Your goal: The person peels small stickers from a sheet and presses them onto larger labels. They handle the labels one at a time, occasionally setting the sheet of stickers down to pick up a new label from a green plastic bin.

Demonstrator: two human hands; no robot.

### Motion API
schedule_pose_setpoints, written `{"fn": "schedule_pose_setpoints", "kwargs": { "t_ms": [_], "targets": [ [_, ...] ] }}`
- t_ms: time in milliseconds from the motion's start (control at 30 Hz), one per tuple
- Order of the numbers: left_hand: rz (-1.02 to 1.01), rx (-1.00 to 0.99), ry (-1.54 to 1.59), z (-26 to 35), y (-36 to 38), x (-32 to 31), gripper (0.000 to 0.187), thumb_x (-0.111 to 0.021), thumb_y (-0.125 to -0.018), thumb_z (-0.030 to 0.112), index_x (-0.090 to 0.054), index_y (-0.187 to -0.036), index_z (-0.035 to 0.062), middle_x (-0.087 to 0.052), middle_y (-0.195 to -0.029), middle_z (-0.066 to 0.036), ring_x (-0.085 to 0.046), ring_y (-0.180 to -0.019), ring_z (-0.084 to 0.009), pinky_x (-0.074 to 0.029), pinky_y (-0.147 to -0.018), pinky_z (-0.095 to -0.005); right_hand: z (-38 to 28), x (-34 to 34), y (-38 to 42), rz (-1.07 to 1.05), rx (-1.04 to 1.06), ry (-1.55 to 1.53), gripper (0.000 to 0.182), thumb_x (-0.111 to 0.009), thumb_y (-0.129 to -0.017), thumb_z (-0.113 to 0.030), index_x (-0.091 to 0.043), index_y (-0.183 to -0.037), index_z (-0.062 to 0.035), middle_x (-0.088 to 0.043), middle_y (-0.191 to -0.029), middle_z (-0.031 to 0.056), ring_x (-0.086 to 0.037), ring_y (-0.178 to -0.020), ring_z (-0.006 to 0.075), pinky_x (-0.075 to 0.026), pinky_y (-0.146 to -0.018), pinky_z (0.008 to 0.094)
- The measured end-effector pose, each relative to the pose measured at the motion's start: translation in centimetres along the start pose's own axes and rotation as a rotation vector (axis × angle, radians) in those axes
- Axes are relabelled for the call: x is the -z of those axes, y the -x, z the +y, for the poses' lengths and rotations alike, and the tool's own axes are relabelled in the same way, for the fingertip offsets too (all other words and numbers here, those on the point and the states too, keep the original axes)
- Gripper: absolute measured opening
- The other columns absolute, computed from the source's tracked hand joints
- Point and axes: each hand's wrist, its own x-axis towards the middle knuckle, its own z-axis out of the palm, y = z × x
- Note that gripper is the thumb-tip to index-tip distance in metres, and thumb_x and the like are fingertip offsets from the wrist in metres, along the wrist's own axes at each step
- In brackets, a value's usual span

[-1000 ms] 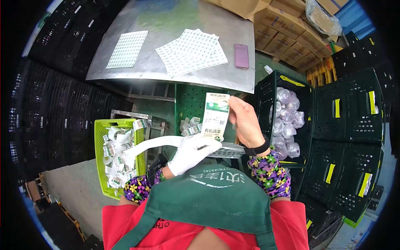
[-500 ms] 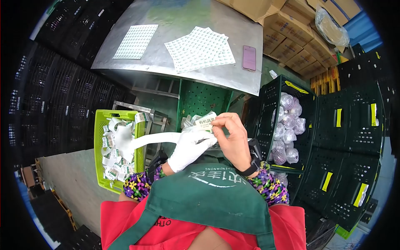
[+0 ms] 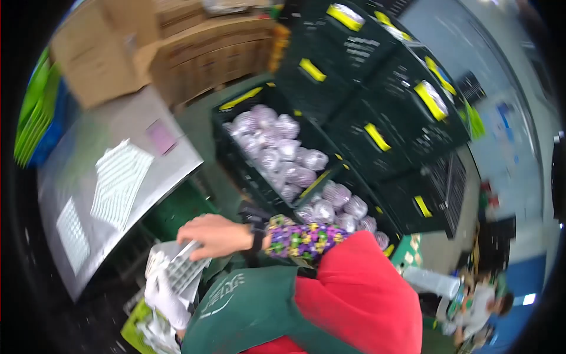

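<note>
In the head view, my left hand (image 3: pixel 165 300) wears a white glove and is closed on the left side of a pale label sheet (image 3: pixel 184 272) with grey rows. My bare right hand (image 3: pixel 215 235) reaches in from the right with bent fingers, its fingertips and thumb closed at the sheet's upper edge. Motion blur hides the print. Below the glove, a lime-green basket (image 3: pixel 131 330) holds crumpled white and silver scraps (image 3: pixel 156 331). The sheet is in front of my green apron (image 3: pixel 250 307).
A metal table (image 3: pixel 159 112) at left carries fanned label sheets (image 3: pixel 121 183), another sheet (image 3: pixel 73 236) and a pink phone (image 3: pixel 161 137). Dark crates (image 3: pixel 236 159) of wrapped purple round produce (image 3: pixel 277 147) stand ahead. Cartons (image 3: pixel 206 62) stand behind. A person (image 3: pixel 477 310) is at far right.
My view has swung to the right, so the crates now lie ahead and the table at left. The small printed label and trailing white strip no longer show; a pale sheet is between my hands.
</note>
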Motion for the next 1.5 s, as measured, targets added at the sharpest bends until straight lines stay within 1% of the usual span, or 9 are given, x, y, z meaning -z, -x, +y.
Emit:
{"fn": "schedule_pose_setpoints", "kwargs": {
  "t_ms": [200,333,600,733,833,1000,1267,1333,1500],
  "targets": [
    [-0.073,0.011,0.382,2.2,-1.1,-1.4,0.018,-0.054,-0.096,0.011,-0.063,-0.096,-0.0041,-0.063,-0.09,-0.005,-0.058,-0.082,-0.012,-0.048,-0.077,-0.0284,-0.7,0.7,2.6,0.309,-0.144,0.166,0.028,-0.067,-0.076,-0.022,-0.054,-0.098,-0.0098,-0.06,-0.089,0.0038,-0.056,-0.085,0.0244,-0.034,-0.087,0.0402],
    [-0.161,-0.109,0.313,-0.6,-4.3,-0.4,0.033,-0.052,-0.099,0.021,-0.061,-0.12,-0.002,-0.067,-0.108,-0.009,-0.064,-0.095,-0.0164,-0.052,-0.081,-0.0295,0.0,1.1,4.5,0.328,-0.233,0.149,0.023,-0.065,-0.077,-0.02,-0.055,-0.095,-0.0109,-0.057,-0.074,0.0041,-0.056,-0.077,0.0253,-0.033,-0.09,0.0408],
    [-0.575,-0.182,0.317,-1.3,-7.0,-0.1,0.033,-0.053,-0.099,0.025,-0.061,-0.115,-0.003,-0.065,-0.108,-0.01,-0.062,-0.095,-0.0163,-0.05,-0.085,-0.0293,-0.3,1.4,9.4,0.499,-0.438,-0.228,0.025,-0.065,-0.082,-0.026,-0.063,-0.097,-0.0051,-0.068,-0.082,0.0109,-0.065,-0.078,0.0273,-0.049,-0.075,0.0395],
    [-0.604,-0.071,0.443,-0.4,-6.3,-1.3,0.032,-0.054,-0.099,0.025,-0.063,-0.112,-0.0026,-0.066,-0.104,-0.009,-0.062,-0.094,-0.0157,-0.05,-0.085,-0.0298,1.2,2.3,15.6,0.86,-0.827,0.616,0.036,-0.063,-0.085,-0.029,-0.061,-0.112,-0.0066,-0.066,-0.097,0.0117,-0.061,-0.096,0.0318,-0.048,-0.084,0.0421],
    [-0.607,-0.21,0.338,0.4,-5.9,-1.9,0.03,-0.055,-0.098,0.024,-0.065,-0.108,-0.0024,-0.066,-0.102,-0.008,-0.062,-0.092,-0.015,-0.05,-0.084,-0.0299,-2.3,2.3,15.1,0.817,-0.474,0.116,0.039,-0.063,-0.086,-0.028,-0.059,-0.117,-0.0043,-0.06,-0.109,0.0146,-0.055,-0.105,0.032,-0.043,-0.092,0.0424],
    [-0.579,-0.288,0.251,0.8,-5.9,-1.9,0.029,-0.054,-0.099,0.023,-0.065,-0.107,-0.0027,-0.066,-0.102,-0.008,-0.061,-0.09,-0.0136,-0.049,-0.082,-0.0289,-2.7,-0.5,12.0,0.747,-0.327,0.242,0.045,-0.065,-0.084,-0.032,-0.056,-0.121,-0.0073,-0.059,-0.103,0.0147,-0.055,-0.102,0.0325,-0.044,-0.091,0.0418],
    [-0.512,-0.232,0.327,0.7,-6.0,-0.3,0.027,-0.054,-0.099,0.019,-0.065,-0.105,-0.0039,-0.066,-0.104,-0.01,-0.061,-0.091,-0.0137,-0.048,-0.085,-0.0281,2.4,3.3,15.1,0.991,-0.955,0.344,0.041,-0.063,-0.08,-0.029,-0.062,-0.112,-0.0048,-0.069,-0.089,0.0144,-0.065,-0.086,0.037,-0.051,-0.076,0.0466],
    [-0.497,-0.223,0.315,0.4,-6.2,-0.4,0.026,-0.055,-0.098,0.018,-0.065,-0.101,-0.0051,-0.067,-0.106,-0.012,-0.062,-0.093,-0.0156,-0.048,-0.086,-0.0293,2.7,3.4,15.8,1.128,-0.749,0.612,0.043,-0.064,-0.08,-0.029,-0.06,-0.116,-0.0052,-0.068,-0.095,0.0168,-0.064,-0.09,0.0371,-0.05,-0.078,0.0467],
    [-0.553,-0.255,0.266,0.6,-6.4,-0.6,0.027,-0.054,-0.099,0.019,-0.066,-0.108,-0.0028,-0.067,-0.105,-0.01,-0.061,-0.095,-0.0149,-0.045,-0.089,-0.0285,-0.5,0.6,10.8,0.635,-0.271,0.131,0.049,-0.066,-0.08,-0.028,-0.057,-0.123,-0.0066,-0.06,-0.111,0.0175,-0.052,-0.108,0.0356,-0.043,-0.093,0.0425]
  ]
}}
